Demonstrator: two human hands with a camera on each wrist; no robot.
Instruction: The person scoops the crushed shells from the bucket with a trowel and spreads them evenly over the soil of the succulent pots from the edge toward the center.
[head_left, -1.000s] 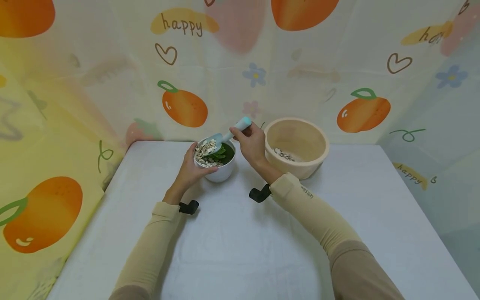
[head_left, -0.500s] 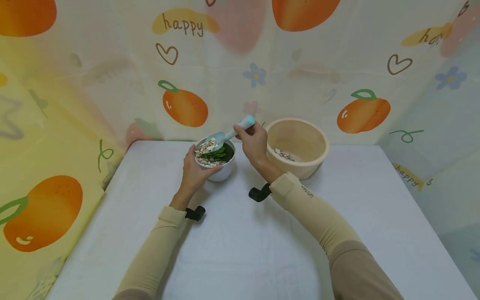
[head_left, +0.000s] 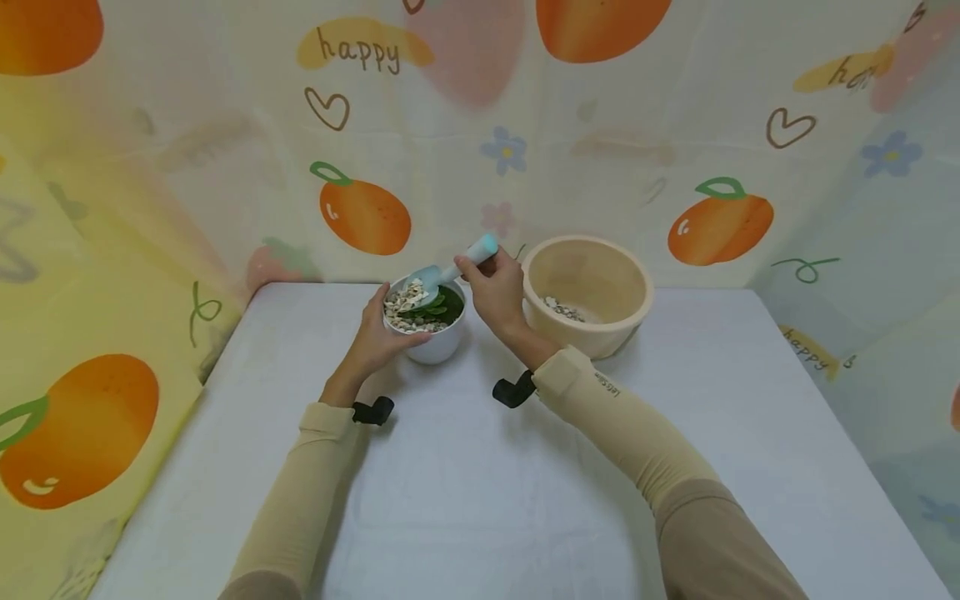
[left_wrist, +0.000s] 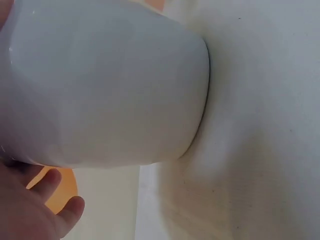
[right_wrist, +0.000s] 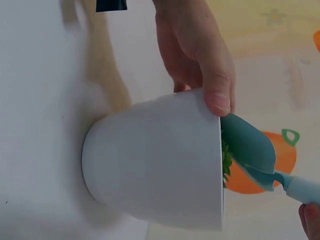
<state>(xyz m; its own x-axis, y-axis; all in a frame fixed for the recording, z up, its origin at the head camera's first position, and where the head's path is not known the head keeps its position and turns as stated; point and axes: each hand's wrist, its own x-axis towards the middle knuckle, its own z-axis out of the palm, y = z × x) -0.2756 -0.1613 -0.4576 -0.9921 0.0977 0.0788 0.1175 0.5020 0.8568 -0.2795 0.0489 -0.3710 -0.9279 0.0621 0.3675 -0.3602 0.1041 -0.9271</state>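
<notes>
A white flowerpot [head_left: 437, 345] stands upright on the table, with a small green plant [head_left: 435, 309] and pale pebbles [head_left: 397, 320] covering the left part of its dark soil. My left hand [head_left: 372, 340] grips the pot's left side, thumb along the front rim; in the right wrist view that thumb [right_wrist: 218, 100] presses just below the rim. My right hand [head_left: 498, 293] holds a light-blue trowel [head_left: 480, 248] by its handle. The trowel's blade [right_wrist: 252, 145] tilts down over the pot, close beside the leaves, with pebbles at its tip. In the left wrist view the pot wall [left_wrist: 110, 85] hides most of that hand.
A larger beige tub [head_left: 588, 340] stands just right of my right hand, with some pebbles [head_left: 562, 309] at its bottom. The white table [head_left: 465, 492] meets a fruit-printed cloth backdrop [head_left: 585, 150] right behind both pots. Dark wrist camera mounts [head_left: 513, 390] sit under my wrists.
The trowel drew slightly right, then came back left over the pebbles. My left wrist shifted right and returned, its hand staying on the flowerpot. The head view has turned very slightly.
</notes>
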